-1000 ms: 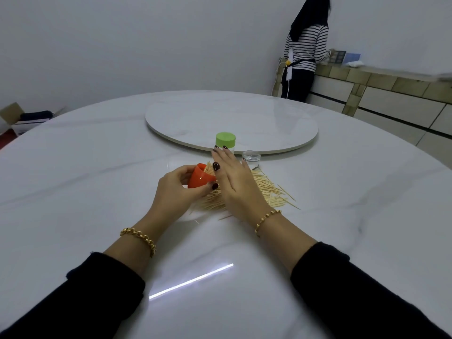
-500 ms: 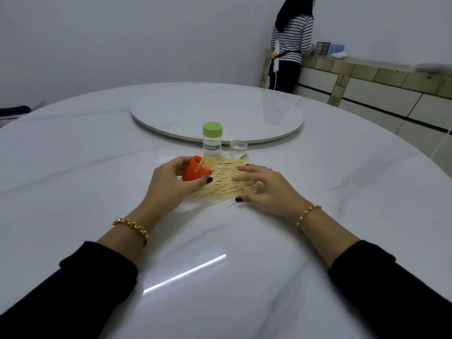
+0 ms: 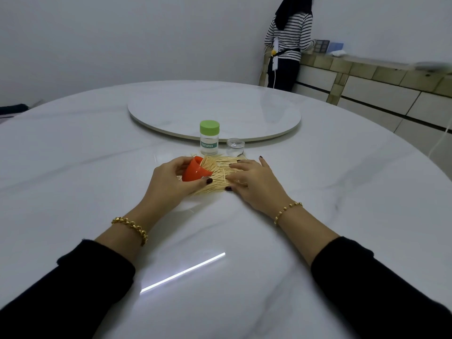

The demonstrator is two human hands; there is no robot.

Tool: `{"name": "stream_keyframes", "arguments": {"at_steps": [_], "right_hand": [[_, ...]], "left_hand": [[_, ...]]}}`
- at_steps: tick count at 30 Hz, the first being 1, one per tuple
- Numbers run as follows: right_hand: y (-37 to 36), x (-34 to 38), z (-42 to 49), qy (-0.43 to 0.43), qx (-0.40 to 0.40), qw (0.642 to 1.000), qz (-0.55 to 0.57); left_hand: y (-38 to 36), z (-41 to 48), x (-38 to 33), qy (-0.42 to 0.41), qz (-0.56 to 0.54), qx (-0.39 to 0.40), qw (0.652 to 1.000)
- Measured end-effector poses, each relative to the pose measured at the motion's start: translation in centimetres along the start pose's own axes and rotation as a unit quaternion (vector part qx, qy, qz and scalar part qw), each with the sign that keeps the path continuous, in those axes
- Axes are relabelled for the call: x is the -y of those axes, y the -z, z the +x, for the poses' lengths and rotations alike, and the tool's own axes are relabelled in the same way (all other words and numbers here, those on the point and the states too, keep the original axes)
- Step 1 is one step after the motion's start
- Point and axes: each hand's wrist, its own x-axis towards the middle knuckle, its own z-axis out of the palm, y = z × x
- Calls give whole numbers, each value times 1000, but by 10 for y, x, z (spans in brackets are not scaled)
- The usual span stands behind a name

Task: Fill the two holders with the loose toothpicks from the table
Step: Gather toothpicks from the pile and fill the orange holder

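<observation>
Since the earlier frame, the right hand (image 3: 252,182) is slid left over the loose toothpicks (image 3: 217,183), fingers straight and spread. The orange holder (image 3: 193,171) is gripped tilted by the left hand (image 3: 168,185), some toothpicks at its mouth. Most are left on the tabletop (image 3: 97,167); the green-capped holder (image 3: 209,140) beyond is judged empty.

A round marble turntable (image 3: 215,113) lies flat in the middle distance. Behind it a person in a striped top (image 3: 289,36) stands at a tiled counter (image 3: 367,70), where a dark tray, possibly a palette (image 3: 321,45), sits beside a blue card (image 3: 335,46).
</observation>
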Motion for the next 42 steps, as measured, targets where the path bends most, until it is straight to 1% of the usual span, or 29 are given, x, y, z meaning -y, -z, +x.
{"name": "stream_keyframes", "arguments": {"at_steps": [5,10,13,16,18,22,26,31,34,37,40,42], "right_hand": [[-5,2,9,41,-63,997,8],[-9,4,16,63,-71,995,19],[-9,2,17,52,-90,994,45],[-5,3,15,25,-132,985,111],[-3,4,13,-10,-151,975,160],[-1,3,13,-86,-172,950,245],[0,4,16,-118,-172,921,330],[8,12,18,-171,-192,862,436],[9,17,21,-184,-190,833,485],[12,25,21,-184,-186,813,520],[18,30,21,-193,-191,783,560],[22,32,21,-199,-193,774,569]], "left_hand": [[1,0,0,0,-2,-4,1000],[2,0,-1,4,-7,-13,1000],[3,1,-1,8,-23,-18,1000],[3,1,0,9,-32,-21,999],[4,2,1,8,-29,-23,999],[4,2,2,3,-21,-24,999],[2,2,2,-2,-13,-22,1000],[-1,0,-1,-13,-12,-14,1000],[-7,-3,-4,-24,-13,-2,1000],[-11,-5,-7,-36,-8,10,999],[-11,-6,-7,-39,-10,12,999],[-11,-6,-7,-38,-8,15,999]]}}
